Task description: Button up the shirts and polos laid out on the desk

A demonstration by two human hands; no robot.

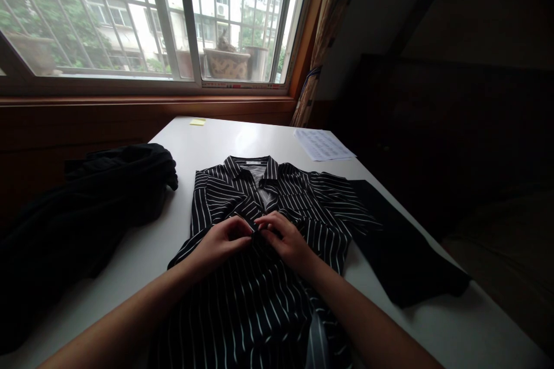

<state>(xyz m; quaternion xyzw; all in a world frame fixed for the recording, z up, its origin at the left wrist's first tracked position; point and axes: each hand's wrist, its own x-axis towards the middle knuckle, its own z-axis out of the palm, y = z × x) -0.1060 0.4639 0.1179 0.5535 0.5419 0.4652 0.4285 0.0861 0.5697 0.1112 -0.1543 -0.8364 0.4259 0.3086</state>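
A black shirt with white stripes (242, 294) lies spread on the white table, its collar toward the window. The collar is parted at the top, showing the grey inside of the cloth. At the front opening, my left hand (231, 233) pinches one edge of the shirt between thumb and fingers. Close beside it, almost touching, my right hand (279, 233) grips the other edge of the opening. Any button between the fingertips is too small and dark to make out. The sleeve on the right reaches over a dark folded cloth.
A heap of dark clothing (125, 184) covers the table's left side. The dark folded cloth (402, 248) lies along the right edge. Printed papers (324, 145) and a yellow note (197, 122) rest at the back of the white table (242, 135), below a barred window.
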